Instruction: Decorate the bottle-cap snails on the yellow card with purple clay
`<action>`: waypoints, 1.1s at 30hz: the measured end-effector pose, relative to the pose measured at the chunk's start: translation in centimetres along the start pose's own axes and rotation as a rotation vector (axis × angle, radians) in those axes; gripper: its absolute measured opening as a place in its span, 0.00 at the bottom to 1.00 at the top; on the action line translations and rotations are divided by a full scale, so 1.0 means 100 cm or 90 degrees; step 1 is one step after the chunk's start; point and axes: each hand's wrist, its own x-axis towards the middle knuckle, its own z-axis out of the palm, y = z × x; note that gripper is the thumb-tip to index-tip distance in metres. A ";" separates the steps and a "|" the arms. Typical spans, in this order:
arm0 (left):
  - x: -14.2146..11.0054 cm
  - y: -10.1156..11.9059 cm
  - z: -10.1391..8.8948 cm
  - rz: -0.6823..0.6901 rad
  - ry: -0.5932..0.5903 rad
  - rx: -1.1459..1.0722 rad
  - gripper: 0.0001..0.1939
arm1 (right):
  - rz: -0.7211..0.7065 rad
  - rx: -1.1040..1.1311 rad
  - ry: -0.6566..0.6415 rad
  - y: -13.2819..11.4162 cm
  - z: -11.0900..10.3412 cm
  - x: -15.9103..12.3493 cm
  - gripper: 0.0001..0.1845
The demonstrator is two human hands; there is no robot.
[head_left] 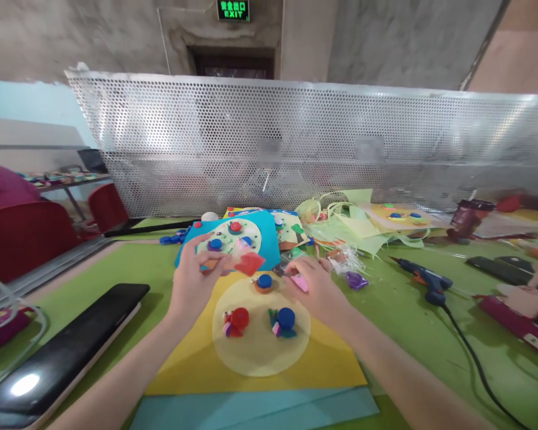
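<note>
My left hand (197, 275) is raised above the yellow card, thumb and fingers pinching a small clear packet with something red (250, 263) in it. To its right, my right hand (314, 285) is closed on a pink piece (300, 282); a dark, thin part shows by its fingertips, and its kind I cannot tell. Below both hands lies the yellow card (183, 364) with a pale yellow circle (260, 358). On the circle sit a red clay-and-cap snail (238, 320), a blue-and-green one (286, 321) and a blue-and-orange one (264, 282).
A blue card (271, 239) with similar figures lies behind. Pale green paper strips (354, 224) and a purple packet (355, 280) are at the back right. A hot glue gun (424, 278) with its cord lies right, a black power bank (67, 346) left. A perforated metal screen (314, 137) stands behind.
</note>
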 end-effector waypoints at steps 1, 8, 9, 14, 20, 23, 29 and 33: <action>-0.002 0.003 0.001 0.001 0.005 -0.024 0.23 | 0.007 -0.005 -0.005 -0.001 0.000 0.000 0.03; 0.007 0.001 -0.006 0.024 0.064 0.008 0.15 | 0.202 -0.093 -0.021 0.037 0.017 0.005 0.21; 0.011 -0.004 -0.008 0.038 0.072 0.031 0.14 | 0.207 -0.102 -0.031 0.041 0.019 0.006 0.22; 0.019 -0.032 -0.003 0.132 -0.066 0.139 0.15 | 0.170 -0.125 -0.063 0.043 0.017 0.006 0.25; 0.013 -0.041 0.008 0.198 -0.228 0.227 0.16 | 0.149 -0.144 -0.074 0.055 0.016 0.010 0.14; 0.013 -0.037 0.005 0.207 -0.235 0.256 0.19 | 0.133 -0.190 -0.076 0.071 0.021 0.015 0.16; 0.014 -0.037 0.005 0.231 -0.262 0.303 0.15 | 0.028 -0.221 -0.176 0.078 0.024 0.026 0.36; 0.010 -0.035 0.008 0.246 -0.287 0.327 0.16 | -0.002 -0.224 -0.195 0.078 0.022 0.028 0.33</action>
